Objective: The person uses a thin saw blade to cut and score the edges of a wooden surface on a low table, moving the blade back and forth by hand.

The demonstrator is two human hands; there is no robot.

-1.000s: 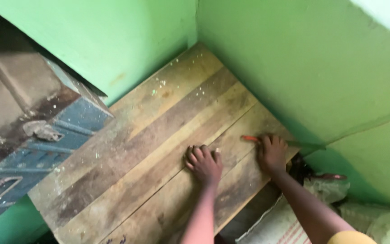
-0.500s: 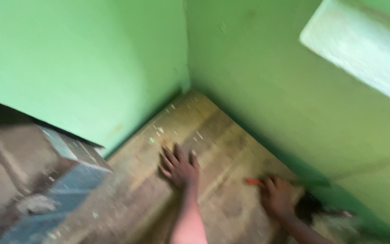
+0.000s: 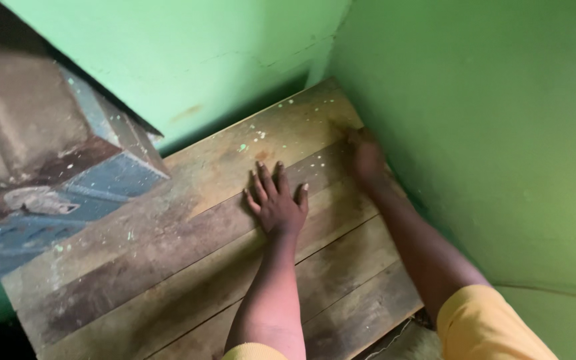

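My left hand (image 3: 276, 200) lies flat on a worn wooden plank platform (image 3: 168, 267), palm down, fingers spread, holding nothing. My right hand (image 3: 366, 157) reaches farther forward and is blurred. It rests on the planks right against the green wall (image 3: 488, 147), near the far corner. Its fingers look curled, and whether anything is in them cannot be made out. Both arms wear short yellow sleeves (image 3: 488, 323). Pale green paint specks dot the far end of the boards.
Green walls close the platform in at the back (image 3: 201, 60) and on the right, meeting in a corner. A scuffed blue and grey slanted structure (image 3: 55, 173) stands to the left. The platform's near edge drops off at the lower right.
Both hands have moved forward along the planks toward the far corner. The orange stick seen by my right hand earlier no longer shows. The view has tilted back down onto the boards.
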